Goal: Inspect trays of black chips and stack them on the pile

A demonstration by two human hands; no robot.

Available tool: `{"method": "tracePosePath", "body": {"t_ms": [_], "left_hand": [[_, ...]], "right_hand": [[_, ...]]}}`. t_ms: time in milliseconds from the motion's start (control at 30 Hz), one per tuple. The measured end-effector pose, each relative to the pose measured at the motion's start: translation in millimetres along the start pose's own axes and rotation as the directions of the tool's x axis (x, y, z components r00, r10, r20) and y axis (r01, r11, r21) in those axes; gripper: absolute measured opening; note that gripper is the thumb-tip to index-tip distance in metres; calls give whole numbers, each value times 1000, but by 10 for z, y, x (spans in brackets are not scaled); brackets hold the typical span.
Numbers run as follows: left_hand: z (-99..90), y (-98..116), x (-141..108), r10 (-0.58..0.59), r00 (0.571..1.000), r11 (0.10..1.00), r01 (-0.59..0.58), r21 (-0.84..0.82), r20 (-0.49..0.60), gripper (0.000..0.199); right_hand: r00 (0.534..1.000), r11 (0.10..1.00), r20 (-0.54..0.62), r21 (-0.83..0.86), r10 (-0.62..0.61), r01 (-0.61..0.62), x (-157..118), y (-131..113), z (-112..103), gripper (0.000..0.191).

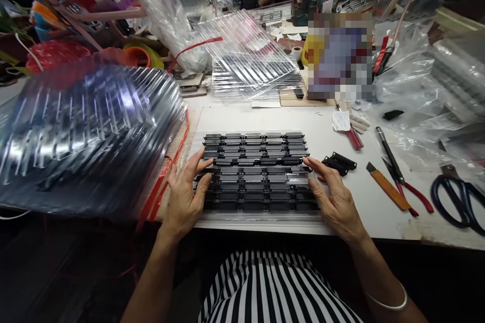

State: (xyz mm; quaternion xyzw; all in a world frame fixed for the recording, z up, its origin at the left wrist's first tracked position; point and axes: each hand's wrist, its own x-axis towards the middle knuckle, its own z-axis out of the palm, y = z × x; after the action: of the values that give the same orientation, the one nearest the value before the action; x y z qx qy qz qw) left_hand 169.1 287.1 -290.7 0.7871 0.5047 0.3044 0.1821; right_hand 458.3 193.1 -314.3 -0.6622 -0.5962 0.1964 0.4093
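A clear plastic tray lies on the table in front of me, filled with rows of black, comb-toothed plastic parts that look like connectors. One row of black connectors sits slightly askew and higher than its neighbours. At its left end are the fingers of my left hand, the thumb bent in over the tray's edge. My right hand presses its fingertips to the other end, so the row is held between both hands. A gap shows in a lower row near my right thumb. Several loose black connectors lie just beyond my right hand.
Stacked clear trays in plastic fill the left. More clear trays lie behind. On the right are a craft knife, pliers, a pen-like tool, scissors and plastic bags. Another person sits across the table.
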Motion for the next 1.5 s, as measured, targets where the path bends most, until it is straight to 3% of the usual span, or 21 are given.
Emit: {"method": "tracePosePath", "body": {"t_ms": [167,933,1200,1500], "left_hand": [[-9,-10,-26,-35,999,999,35,-18,31,49],[4,-29,-56,-6,1000,997,5,-77,-14,50],[-84,-36,-270,-181,969,968,146,-203,-170,44],[-91,-88,-305,-172,982,937,139,-319,-77,47]], "right_hand": [[1000,1000,-7,0,0,0,5,8,5,42],[999,989,-20,147,33,-30,7,26,-21,40],[966,954,-150,249,209,-168,-192,5,-102,36],[970,950,-106,247,220,-188,-221,-5,-65,40]]}}
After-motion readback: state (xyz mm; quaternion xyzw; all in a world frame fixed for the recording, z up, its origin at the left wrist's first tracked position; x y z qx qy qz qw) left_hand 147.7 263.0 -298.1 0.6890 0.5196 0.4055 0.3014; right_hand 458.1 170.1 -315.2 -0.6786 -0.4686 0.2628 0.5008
